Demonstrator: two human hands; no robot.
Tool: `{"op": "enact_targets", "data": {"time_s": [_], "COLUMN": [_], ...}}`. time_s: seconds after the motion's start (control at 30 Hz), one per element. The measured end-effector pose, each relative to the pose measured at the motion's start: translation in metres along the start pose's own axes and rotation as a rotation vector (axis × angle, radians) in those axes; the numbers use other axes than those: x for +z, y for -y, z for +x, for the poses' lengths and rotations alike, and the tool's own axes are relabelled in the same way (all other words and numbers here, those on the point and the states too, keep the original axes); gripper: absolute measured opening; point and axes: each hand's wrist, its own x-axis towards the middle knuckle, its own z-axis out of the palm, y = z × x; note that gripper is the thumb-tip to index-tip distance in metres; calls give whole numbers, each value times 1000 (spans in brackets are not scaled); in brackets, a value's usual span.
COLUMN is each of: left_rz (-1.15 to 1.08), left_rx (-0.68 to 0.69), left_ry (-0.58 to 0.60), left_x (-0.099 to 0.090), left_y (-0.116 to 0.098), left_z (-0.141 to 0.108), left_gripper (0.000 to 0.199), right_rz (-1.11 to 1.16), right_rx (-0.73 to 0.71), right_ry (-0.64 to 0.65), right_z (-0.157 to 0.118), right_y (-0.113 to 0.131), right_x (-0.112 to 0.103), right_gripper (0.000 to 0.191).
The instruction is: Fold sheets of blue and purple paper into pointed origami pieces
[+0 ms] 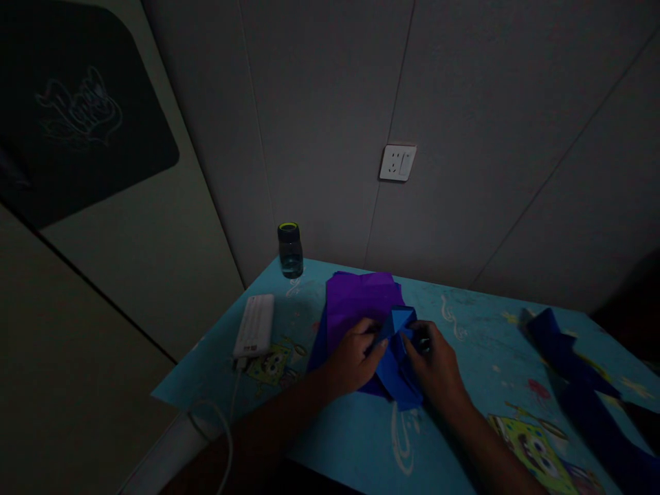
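Holding blue paper between 2 hands.
From my remote seat, I see the left hand's fingers pinching its left side and the right hand's grasping its right, neither clearly nearer; its long axis runs roughly near to far, beside and partly over the purple sheet.

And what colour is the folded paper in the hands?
The folded paper is blue, in the head view.
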Motion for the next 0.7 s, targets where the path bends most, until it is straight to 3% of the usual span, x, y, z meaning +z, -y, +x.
{"op": "enact_targets", "data": {"time_s": [0.3, 0.5, 0.7], "left_rz": [-4, -8, -41], "left_rx": [-14, -52, -160], "left_ry": [-7, -36, -141], "left_x": [0, -1, -1], "left_y": [-2, -5, -2], "left_z": [0, 1, 4], "left_gripper": [30, 29, 25], "right_rz": [-211, -166, -61], "right_rx": [-46, -58, -53], "right_ry": [63, 126, 160], "right_z": [-1, -2, -2], "right_y": [7, 8, 5], "right_x": [-5, -8, -12], "right_gripper": [37, 34, 35]}}
